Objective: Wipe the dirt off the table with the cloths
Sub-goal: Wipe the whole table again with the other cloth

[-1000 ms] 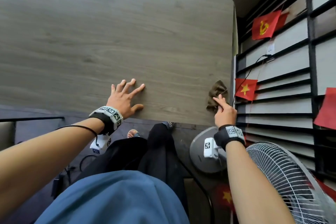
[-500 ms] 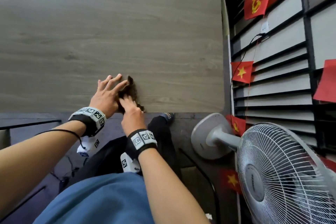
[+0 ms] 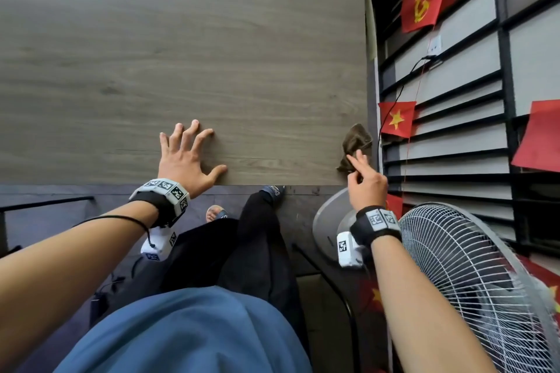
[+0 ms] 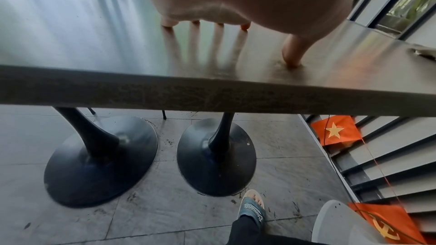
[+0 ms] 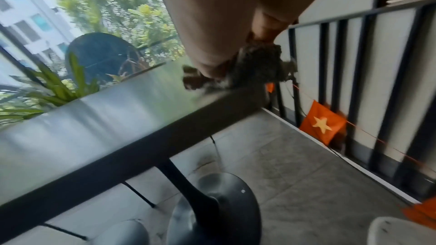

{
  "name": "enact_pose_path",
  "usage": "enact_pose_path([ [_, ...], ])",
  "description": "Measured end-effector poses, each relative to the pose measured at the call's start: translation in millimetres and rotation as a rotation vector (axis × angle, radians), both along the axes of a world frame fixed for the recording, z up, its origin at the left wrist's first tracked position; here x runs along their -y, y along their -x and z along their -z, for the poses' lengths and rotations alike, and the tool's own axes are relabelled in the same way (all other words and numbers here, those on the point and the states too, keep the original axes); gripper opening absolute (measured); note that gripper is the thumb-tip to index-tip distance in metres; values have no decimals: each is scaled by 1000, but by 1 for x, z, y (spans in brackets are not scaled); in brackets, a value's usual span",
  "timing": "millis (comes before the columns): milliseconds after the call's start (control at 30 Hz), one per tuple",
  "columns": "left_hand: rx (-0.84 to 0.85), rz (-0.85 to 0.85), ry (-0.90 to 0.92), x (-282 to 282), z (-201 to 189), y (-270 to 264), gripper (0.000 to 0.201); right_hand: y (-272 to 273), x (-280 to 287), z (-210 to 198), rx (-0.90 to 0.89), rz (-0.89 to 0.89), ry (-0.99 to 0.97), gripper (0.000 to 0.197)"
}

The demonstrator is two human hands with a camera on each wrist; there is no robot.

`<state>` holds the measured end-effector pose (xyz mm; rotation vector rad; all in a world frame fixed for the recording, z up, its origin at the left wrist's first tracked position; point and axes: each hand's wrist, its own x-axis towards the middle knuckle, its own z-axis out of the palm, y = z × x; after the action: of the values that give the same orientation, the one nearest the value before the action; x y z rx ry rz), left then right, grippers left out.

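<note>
Two hands share the job at the near edge of the worktop [image 3: 212, 54]: our left hand [image 3: 185, 157] lies spread flat, fingertips and thumb pressing the wood, we judge to steady ourselves, while our right hand [image 3: 365, 180] reaches to the near right corner and pinches the cloth [image 3: 356, 142] between curled fingers and thumb, index and middle laid over it, likely so it can be dragged along that edge. Our cloth is small, dark brown and fuzzy, bunched into a crumpled wad with one point standing up, partly overhanging the right edge.
</note>
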<state>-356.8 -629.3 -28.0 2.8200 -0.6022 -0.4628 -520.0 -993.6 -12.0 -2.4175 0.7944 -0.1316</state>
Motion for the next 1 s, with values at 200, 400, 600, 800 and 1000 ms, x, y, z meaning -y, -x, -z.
enact_pose_path([
  [200, -34, -12, 45, -2, 4, 0, 93, -52, -78, -14, 206, 7, -47, 48],
  [400, -66, 14, 11, -4, 5, 1, 94, -70, -237, 8, 41, -412, -299, 54],
  [600, -57, 41, -19, -9, 8, 1, 91, -62, -146, 17, 141, -319, -201, 53],
  [800, -15, 32, 19, -8, 12, 3, 92, -5, 1, 8, 120, 39, -22, 50],
  [1000, 1, 26, 20, -6, 11, 6, 89, -17, -14, 1, 198, 239, -7, 47],
])
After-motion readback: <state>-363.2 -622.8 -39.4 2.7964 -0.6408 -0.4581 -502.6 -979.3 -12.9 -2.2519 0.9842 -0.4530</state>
